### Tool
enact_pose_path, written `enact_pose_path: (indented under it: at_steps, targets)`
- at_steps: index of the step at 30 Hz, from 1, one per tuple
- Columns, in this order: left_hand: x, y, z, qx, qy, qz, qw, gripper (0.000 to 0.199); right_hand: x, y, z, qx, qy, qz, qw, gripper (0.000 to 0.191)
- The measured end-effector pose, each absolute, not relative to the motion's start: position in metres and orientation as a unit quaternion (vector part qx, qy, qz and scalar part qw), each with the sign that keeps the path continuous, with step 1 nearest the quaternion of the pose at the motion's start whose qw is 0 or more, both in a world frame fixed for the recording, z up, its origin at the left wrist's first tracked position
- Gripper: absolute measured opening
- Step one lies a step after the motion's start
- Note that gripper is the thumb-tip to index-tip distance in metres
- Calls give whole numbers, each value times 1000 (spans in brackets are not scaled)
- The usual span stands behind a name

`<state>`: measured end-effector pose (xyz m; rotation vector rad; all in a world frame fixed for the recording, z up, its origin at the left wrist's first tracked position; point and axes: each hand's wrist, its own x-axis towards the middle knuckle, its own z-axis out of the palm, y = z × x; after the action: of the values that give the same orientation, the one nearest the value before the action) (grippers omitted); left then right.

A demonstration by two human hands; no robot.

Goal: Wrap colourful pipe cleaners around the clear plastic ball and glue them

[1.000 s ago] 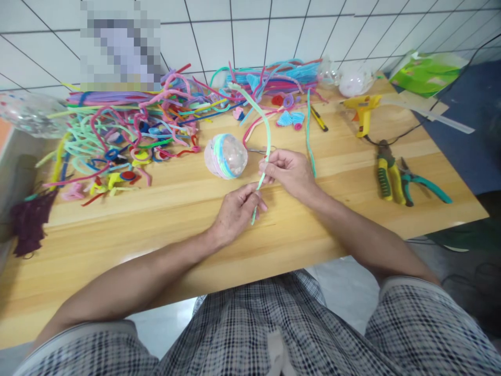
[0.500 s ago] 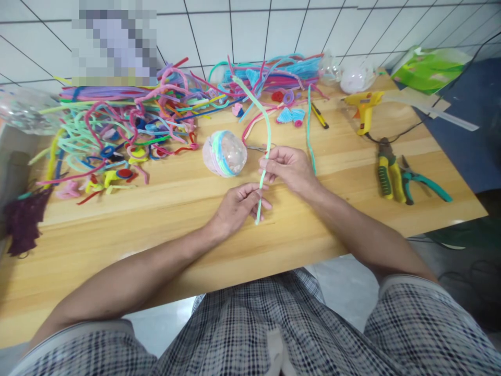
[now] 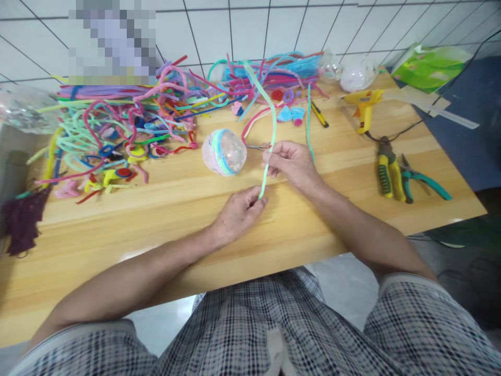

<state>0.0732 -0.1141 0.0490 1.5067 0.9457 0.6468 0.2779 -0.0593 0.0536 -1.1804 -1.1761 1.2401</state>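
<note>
A pale green pipe cleaner [image 3: 273, 117] rises in a gentle curve between my hands, its far end over the heap at the back. My left hand [image 3: 241, 211] pinches its near end between thumb and fingers. Higher up, my right hand [image 3: 289, 163] grips the same pipe cleaner with thumb and forefinger. Just beyond my left hand sits a clear ball [image 3: 236, 151] partly wrapped in blue, green and lilac pipe cleaners. Scissors [image 3: 256, 147] lie between the ball and my right hand, partly hidden by it.
Heaps of coloured pipe cleaners [image 3: 90, 136] cover the back left. A teal pipe cleaner [image 3: 309, 125] and a yellow utility knife [image 3: 320, 115] lie behind my right hand. To the right are a yellow glue gun [image 3: 365, 110], yellow-green pliers [image 3: 387, 172] and teal-handled pliers [image 3: 425, 183].
The pale green pipe cleaner has shifted up and away from me. My left hand now pinches its near end, which hung below the fingers before.
</note>
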Motion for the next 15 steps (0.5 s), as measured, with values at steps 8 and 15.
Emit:
enact_pose_path:
  at_steps: [8, 15]
  targets:
    - [71, -111, 50, 668, 377, 266, 583, 24, 278, -60, 58, -484, -485, 528, 502, 49]
    - [73, -108, 48, 547, 391, 272, 689, 60, 280, -58, 54, -482, -478, 535, 503, 50]
